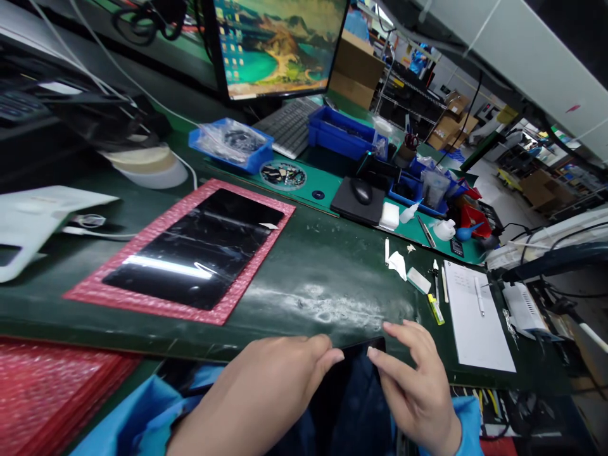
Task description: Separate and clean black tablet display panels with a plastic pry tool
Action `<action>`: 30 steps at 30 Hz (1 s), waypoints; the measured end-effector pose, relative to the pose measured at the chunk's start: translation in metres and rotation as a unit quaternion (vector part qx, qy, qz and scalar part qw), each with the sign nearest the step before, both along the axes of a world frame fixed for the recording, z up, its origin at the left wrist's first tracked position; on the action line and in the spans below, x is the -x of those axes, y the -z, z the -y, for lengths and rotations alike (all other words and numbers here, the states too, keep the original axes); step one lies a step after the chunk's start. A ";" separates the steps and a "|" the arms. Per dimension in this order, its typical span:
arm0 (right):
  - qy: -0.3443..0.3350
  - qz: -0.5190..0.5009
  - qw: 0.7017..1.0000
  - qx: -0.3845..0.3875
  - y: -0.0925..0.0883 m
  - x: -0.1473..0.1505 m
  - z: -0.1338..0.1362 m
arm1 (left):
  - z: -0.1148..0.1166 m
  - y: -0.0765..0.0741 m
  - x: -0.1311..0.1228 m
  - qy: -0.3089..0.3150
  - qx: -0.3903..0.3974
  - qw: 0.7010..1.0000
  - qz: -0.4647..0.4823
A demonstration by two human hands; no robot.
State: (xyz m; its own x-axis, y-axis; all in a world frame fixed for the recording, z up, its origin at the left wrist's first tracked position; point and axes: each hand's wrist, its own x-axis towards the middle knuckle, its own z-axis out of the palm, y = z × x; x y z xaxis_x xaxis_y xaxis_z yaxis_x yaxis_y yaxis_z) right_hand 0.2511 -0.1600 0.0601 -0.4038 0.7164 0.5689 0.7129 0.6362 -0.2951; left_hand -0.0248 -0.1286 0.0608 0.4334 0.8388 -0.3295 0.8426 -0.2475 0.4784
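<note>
At the bottom of the view, a dark glass tablet panel (344,396) stands tilted over the near bench edge, its upper corner showing between my hands. My left hand (256,396) grips its left edge, with the fingertips reaching round the glass. My right hand (415,386) sits at the upper right corner, thumb by the edge and fingers spread above it. Blue sleeves cover both wrists. Farther up the bench, a second black glass panel (190,247) lies flat on a pink bubble-wrap sheet (142,303).
A stack of red bubble-wrap bags (52,392) lies at lower left. On the green bench stand a notepad with a pen (475,316), small tools, blue bins (339,132), a keyboard (289,126), a mouse (361,191) and a monitor (278,47). Shelves and cartons fill the background.
</note>
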 end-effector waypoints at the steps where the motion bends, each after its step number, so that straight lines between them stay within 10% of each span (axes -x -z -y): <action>1: 0.002 -0.020 1.000 0.019 -0.001 -0.001 0.002 | 0.000 0.001 0.001 -0.001 -0.003 1.000 0.018; 11: 0.135 -0.303 0.886 0.324 -0.010 0.015 0.004 | 0.000 0.008 0.007 -0.001 0.002 0.994 0.111; 30: 0.121 -0.338 0.868 0.343 -0.017 0.020 0.001 | 0.001 0.006 0.008 -0.004 0.022 0.993 0.120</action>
State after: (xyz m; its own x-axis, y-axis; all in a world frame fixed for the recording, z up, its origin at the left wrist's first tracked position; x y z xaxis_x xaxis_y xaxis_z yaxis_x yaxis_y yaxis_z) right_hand 0.2309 -0.1609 0.0768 0.0657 0.9976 0.0224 0.3171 0.0004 -0.9484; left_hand -0.0332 -0.1293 0.0545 0.4969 0.8298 -0.2541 0.7052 -0.2154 0.6755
